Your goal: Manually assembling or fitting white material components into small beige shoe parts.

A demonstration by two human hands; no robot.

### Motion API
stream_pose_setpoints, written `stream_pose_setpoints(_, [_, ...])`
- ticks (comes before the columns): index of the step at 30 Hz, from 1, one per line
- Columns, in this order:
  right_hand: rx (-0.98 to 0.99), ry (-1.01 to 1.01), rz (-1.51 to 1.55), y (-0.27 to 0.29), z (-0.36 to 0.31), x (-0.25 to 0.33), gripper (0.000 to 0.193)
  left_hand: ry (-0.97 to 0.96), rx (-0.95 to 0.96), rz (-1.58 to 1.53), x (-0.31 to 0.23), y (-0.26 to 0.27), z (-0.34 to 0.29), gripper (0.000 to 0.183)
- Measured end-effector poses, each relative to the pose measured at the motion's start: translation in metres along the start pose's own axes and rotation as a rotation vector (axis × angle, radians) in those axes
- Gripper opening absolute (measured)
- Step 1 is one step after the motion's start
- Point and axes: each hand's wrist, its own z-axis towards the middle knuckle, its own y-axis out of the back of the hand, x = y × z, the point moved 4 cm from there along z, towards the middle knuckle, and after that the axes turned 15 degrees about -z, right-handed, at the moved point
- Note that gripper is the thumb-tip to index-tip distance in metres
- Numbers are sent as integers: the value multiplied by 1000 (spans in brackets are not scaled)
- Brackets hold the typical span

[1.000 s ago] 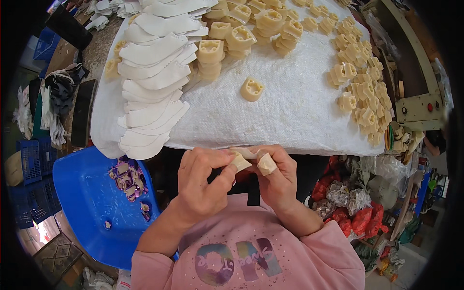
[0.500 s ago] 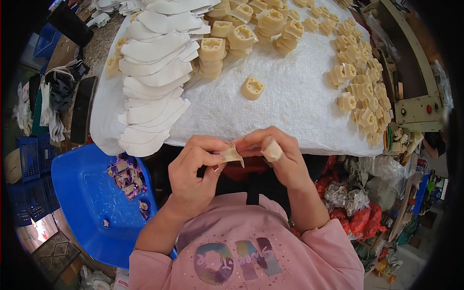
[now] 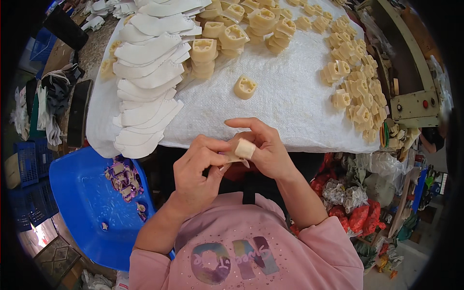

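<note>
In front of my chest, my left hand (image 3: 200, 166) pinches a small, thin cream piece (image 3: 235, 158) with a purple bit near its edge. My right hand (image 3: 268, 147) meets it from the other side, the thumb on the piece and the index finger stretched out above. Around that thumb sits a cream wrap (image 3: 245, 149). The fingers hide much of the piece. A single cream ring-shaped part (image 3: 245, 87) stands on the white-covered table (image 3: 285, 104) beyond my hands.
Overlapping white curved pieces (image 3: 150, 72) line the table's left side. Stacked cream parts (image 3: 204, 50) stand behind, and more cream parts (image 3: 360, 92) lie along the right edge. Below left is a blue basin (image 3: 87, 203) with purple-and-cream pieces (image 3: 124, 179). Red bags (image 3: 357, 217) lie at right.
My right hand has turned inward, bringing its wrapped thumb onto the cream piece while its index finger lifts away. The left hand keeps its pinch. The whole view has shifted slightly.
</note>
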Motion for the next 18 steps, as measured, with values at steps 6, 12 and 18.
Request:
stream_pose_setpoints(6, [-138, 372, -229, 7, -6, 12, 34, 249, -363, -369, 8, 1, -5, 15])
stream_pose_setpoints(12, [-244, 440, -455, -3, -6, 15, 14, 269, -244, -324, 13, -8, -5, 14])
stream_pose_setpoints(18, [-271, 359, -294, 0, -5, 13, 21, 269, -269, -332, 12, -8, -2, 10])
